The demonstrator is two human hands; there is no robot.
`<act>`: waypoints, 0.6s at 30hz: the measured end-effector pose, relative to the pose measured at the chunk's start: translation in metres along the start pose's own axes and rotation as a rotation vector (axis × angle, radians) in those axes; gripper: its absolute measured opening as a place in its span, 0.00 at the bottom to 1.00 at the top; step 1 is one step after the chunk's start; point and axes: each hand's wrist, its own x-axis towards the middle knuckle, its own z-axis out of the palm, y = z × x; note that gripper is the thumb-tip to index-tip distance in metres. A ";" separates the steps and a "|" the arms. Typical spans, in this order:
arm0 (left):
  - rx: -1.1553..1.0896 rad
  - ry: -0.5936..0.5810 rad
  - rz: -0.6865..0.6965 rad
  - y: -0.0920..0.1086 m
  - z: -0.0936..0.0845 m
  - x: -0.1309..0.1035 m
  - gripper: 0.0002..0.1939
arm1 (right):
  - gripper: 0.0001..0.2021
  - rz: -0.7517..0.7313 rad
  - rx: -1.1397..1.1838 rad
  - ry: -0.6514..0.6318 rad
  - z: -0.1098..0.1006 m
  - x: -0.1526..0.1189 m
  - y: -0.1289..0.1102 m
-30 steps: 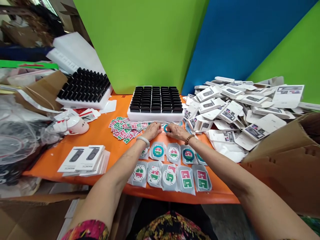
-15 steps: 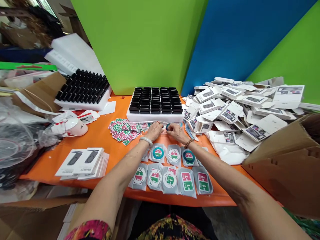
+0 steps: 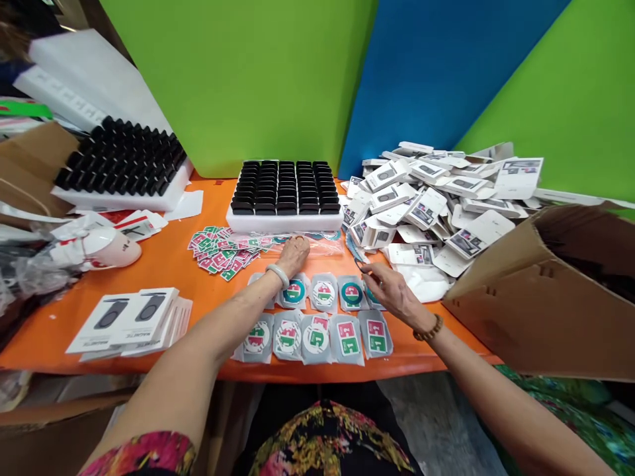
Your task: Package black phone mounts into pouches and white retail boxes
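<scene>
My left hand (image 3: pixel 294 254) is closed, its curled fingers pressing on a clear plastic bag (image 3: pixel 325 247) with teal rings inside. Between the fingertips of my right hand (image 3: pixel 389 287) is a thin dark ring (image 3: pixel 358 265), seen nearly edge-on. Below both hands lie two rows of grey-wrapped packets (image 3: pixel 348 338) topped with red-and-green cards. Some packets in the back row carry a teal ring (image 3: pixel 352 295) on the card; others carry a white ring (image 3: pixel 316 338). My right hand partly covers the packet at the back row's right end. Loose red-and-green cards (image 3: pixel 218 251) are heaped left of the bag.
A white foam tray (image 3: pixel 285 221) of black pieces stands behind the bag, with another foam tray (image 3: pixel 171 188) at far left. Small white boxes (image 3: pixel 426 192) pile up at right beside a cardboard carton (image 3: pixel 536 297). Stacked white boxes (image 3: pixel 143 317) and a white cap-like object (image 3: pixel 116 248) lie left.
My right hand has moved away from the bag, right and toward me, with the dark ring. My left hand stays at the bag. The whole view has shifted.
</scene>
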 end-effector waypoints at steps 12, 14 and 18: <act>0.060 0.025 -0.001 0.002 -0.015 -0.008 0.15 | 0.13 -0.187 -0.230 0.114 0.001 -0.114 0.004; 0.050 0.031 -0.007 -0.001 -0.017 -0.009 0.15 | 0.14 -0.171 -0.240 0.087 0.005 -0.126 0.006; 0.018 0.060 -0.021 -0.007 -0.018 -0.010 0.14 | 0.15 -0.152 -0.282 -0.023 0.005 -0.137 0.006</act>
